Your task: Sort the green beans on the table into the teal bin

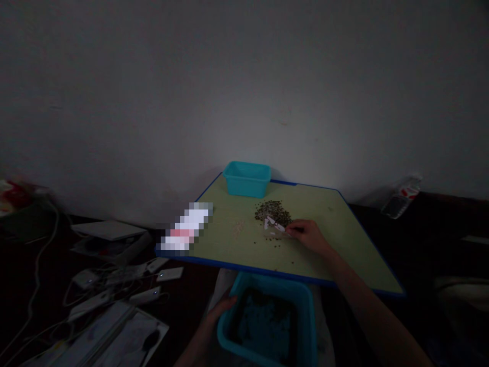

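Note:
My right hand (303,232) reaches over the board, fingers pinched on a thin, whitish and partly see-through piece (278,226) whose kind I cannot make out. It lies at the near edge of a pile of small dark seeds or beans (273,210). Some loose dark grains are scattered on the near side. To the left of the pile is a small patch of pale grains (239,229). On my lap rests a turquoise plastic tub (311,311) with dark bits inside. My left hand (221,310) grips its left rim; most of the fingers are hidden.
The pale board (344,244) has a blue edge. A second turquoise tub (248,186) stands at its back, by the wall. A bright, pixelated rectangle (185,229) covers the left side. Cables and white chargers (143,295) lie at lower left, and a plastic packet (403,196) at right.

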Available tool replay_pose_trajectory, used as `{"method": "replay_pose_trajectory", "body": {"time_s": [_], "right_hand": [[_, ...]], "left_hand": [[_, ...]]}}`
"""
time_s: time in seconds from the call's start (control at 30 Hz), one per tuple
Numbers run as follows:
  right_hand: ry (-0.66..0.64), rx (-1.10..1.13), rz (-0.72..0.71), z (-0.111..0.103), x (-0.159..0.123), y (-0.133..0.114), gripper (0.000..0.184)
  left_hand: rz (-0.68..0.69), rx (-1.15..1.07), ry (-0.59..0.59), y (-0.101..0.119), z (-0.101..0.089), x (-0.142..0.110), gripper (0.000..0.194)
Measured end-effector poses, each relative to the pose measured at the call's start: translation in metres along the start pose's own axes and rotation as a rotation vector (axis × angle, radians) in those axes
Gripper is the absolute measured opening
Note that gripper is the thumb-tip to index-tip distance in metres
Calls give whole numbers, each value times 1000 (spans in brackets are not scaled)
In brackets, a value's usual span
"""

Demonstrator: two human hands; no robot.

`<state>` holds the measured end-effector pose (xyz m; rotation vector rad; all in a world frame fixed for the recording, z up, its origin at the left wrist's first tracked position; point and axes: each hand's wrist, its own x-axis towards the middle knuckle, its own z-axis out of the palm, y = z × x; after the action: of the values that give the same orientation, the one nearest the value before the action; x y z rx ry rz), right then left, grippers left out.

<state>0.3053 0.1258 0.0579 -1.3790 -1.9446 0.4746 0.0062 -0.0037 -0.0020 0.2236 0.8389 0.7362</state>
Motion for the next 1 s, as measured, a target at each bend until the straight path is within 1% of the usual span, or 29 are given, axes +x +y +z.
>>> {"method": "replay_pose_trajectory", "body": {"time_s": [0.13,0.27,0.37,0.47,0.6,0.73,1.0], "right_hand": [[36,-6,24,-13,-8,1,20],[42,-51,33,-25,-32,5,21],[64,-68,34,-30,-52,7,20],[105,-80,38,-30,-64,6,19],[122,-81,57,-26,-64,2,19],[120,-97,44,-23,-62,2,20],[175,-188,75,-31,-70,15,21]], "left_hand": [[29,-11,-8,2,3,-3,77],[20,-53,-5,6,5,-6,80],[19,-50,-17,5,4,-4,78],[13,-40,-35,2,3,-2,75],[-5,-48,-51,-1,3,0,76],[-23,-63,-39,0,4,-1,73],[-34,-64,-38,-1,3,-1,67]]}}
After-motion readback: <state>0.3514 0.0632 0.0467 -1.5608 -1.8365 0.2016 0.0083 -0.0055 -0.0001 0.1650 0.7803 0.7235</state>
